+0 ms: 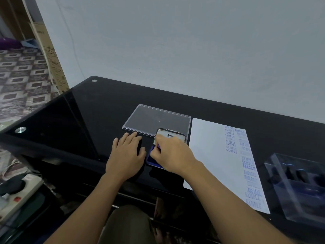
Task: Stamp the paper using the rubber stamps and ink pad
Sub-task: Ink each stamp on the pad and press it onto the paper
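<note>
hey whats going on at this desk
A person's right hand pinches a small stamp against the open blue ink pad, while the left hand rests flat on the black table beside it. The paper to the right already carries blue marks along its right side. A clear box beyond it seems to hold more stamps.

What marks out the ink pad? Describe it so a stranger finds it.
On the black table, look left of the white paper, in front of the clear tray. The ink pad lies under the right hand, which pinches a purple stamp. Unlike its neighbours, it is a small blue case with a raised white lid.
</note>
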Motion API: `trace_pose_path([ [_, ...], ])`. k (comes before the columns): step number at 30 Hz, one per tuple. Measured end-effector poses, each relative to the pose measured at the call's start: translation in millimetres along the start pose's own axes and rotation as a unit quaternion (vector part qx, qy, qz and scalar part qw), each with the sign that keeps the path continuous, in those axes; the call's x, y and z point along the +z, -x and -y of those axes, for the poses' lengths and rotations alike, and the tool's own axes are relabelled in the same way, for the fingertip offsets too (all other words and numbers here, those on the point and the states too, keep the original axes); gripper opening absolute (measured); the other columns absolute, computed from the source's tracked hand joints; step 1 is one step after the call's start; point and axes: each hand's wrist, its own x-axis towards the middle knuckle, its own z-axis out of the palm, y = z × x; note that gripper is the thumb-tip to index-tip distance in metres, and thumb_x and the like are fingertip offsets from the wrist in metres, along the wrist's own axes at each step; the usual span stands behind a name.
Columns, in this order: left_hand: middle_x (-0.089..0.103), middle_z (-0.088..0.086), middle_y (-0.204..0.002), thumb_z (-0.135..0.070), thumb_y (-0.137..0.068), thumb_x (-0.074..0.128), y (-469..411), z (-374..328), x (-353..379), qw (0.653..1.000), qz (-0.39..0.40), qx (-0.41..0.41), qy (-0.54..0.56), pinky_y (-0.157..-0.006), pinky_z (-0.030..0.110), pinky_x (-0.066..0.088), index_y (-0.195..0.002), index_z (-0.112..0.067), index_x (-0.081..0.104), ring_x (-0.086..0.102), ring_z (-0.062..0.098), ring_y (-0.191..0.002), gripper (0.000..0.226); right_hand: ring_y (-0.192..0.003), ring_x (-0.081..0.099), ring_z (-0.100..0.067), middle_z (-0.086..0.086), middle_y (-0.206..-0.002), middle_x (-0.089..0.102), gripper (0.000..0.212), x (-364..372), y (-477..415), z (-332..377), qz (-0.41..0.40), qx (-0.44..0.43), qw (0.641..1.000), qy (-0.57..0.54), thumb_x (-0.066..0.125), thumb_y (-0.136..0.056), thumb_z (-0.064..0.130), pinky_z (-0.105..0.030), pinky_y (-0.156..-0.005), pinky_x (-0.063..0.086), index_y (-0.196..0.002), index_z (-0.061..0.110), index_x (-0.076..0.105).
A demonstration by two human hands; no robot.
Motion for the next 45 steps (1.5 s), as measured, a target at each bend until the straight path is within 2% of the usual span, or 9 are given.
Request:
trace_pose_path([
  [9, 0.029, -0.002, -0.16, -0.036, -0.101, 0.039, 1.3, -2.2, 0.4, 1.0, -0.003, -0.004, -0.004, -0.122, 0.045, 0.007, -0.148, -0.02, 0.04, 0.013, 0.018, -0.151, 0.049, -0.07, 0.059, -0.025, -0.006, -0.079, 0.064, 0.015, 9.8, -0.3, -0.6, -0.03, 0.006, 0.999, 0.009, 0.048, -0.094, 0.034, -0.038, -0.061, 0.054, -0.091, 0.019, 0.045],
  [18, 0.029, -0.002, -0.16, -0.035, -0.101, 0.04, 1.5, -4.3, 0.7, 1.0, -0.002, -0.009, -0.006, -0.122, 0.046, 0.007, -0.147, -0.02, 0.041, 0.013, 0.018, -0.151, 0.049, -0.069, 0.058, -0.027, -0.007, -0.079, 0.063, 0.014, 10.6, 0.6, 0.4, -0.021, 0.022, 1.0, 0.001, 0.049, -0.093, 0.033, -0.038, -0.06, 0.054, -0.092, 0.02, 0.043],
  [23, 0.029, -0.002, -0.159, -0.035, -0.101, 0.04, 1.4, -4.4, 0.9, 1.0, -0.003, -0.008, -0.014, -0.122, 0.047, 0.008, -0.147, -0.019, 0.041, 0.014, 0.018, -0.15, 0.049, -0.068, 0.05, -0.028, -0.009, -0.08, 0.061, 0.016, 8.6, 2.9, 0.7, -0.016, 0.023, 1.0, -0.014, 0.05, -0.093, 0.029, -0.032, -0.055, 0.035, -0.09, 0.019, 0.037],
  [29, 0.029, -0.002, -0.16, -0.035, -0.101, 0.038, 1.6, -5.5, 0.5, 1.0, 0.001, -0.009, -0.012, -0.122, 0.046, 0.007, -0.147, -0.019, 0.04, 0.013, 0.018, -0.151, 0.049, -0.069, 0.053, -0.028, -0.008, -0.079, 0.06, 0.015, 8.8, 0.9, 2.2, -0.002, 0.035, 0.999, -0.023, 0.051, -0.093, 0.028, -0.033, -0.055, 0.038, -0.09, 0.019, 0.039],
  [35, 0.029, -0.002, -0.159, -0.035, -0.101, 0.038, 2.1, -5.9, -0.1, 1.0, 0.002, -0.007, -0.015, -0.122, 0.047, 0.007, -0.147, -0.019, 0.04, 0.013, 0.018, -0.151, 0.049, -0.068, 0.045, -0.029, -0.006, -0.074, 0.048, 0.016, 2.9, -1.1, 3.9, 0.014, 0.042, 0.999, -0.027, 0.049, -0.093, 0.027, -0.031, -0.049, 0.025, -0.087, 0.019, 0.036],
  [38, 0.03, -0.001, -0.159, -0.034, -0.101, 0.039, 1.9, -5.3, 0.1, 1.0, 0.0, -0.005, -0.014, -0.121, 0.048, 0.008, -0.146, -0.018, 0.041, 0.014, 0.02, -0.15, 0.048, -0.069, 0.045, -0.029, -0.006, -0.074, 0.048, 0.016, 1.8, -1.5, 3.8, 0.015, 0.044, 0.998, -0.031, 0.049, -0.093, 0.028, -0.031, -0.048, 0.024, -0.087, 0.019, 0.036],
  [42, 0.031, 0.0, -0.158, -0.034, -0.101, 0.039, 1.8, -5.0, 0.5, 1.0, 0.0, -0.005, -0.015, -0.121, 0.049, 0.009, -0.146, -0.017, 0.042, 0.015, 0.02, -0.15, 0.048, -0.065, 0.049, -0.025, -0.008, -0.077, 0.057, 0.015, 4.7, 2.0, 4.2, 0.003, 0.031, 0.999, -0.032, 0.049, -0.094, 0.026, -0.032, -0.051, 0.032, -0.088, 0.019, 0.038],
  [45, 0.031, -0.001, -0.158, -0.034, -0.101, 0.038, 2.0, -5.4, 1.1, 1.0, 0.0, -0.004, -0.021, -0.121, 0.048, 0.009, -0.146, -0.018, 0.041, 0.015, 0.02, -0.15, 0.048, -0.057, 0.041, -0.016, -0.005, -0.073, 0.055, 0.015, 4.5, 4.2, 3.9, -0.003, 0.027, 0.999, -0.034, 0.05, -0.094, 0.024, -0.03, -0.048, 0.027, -0.087, 0.018, 0.037],
])
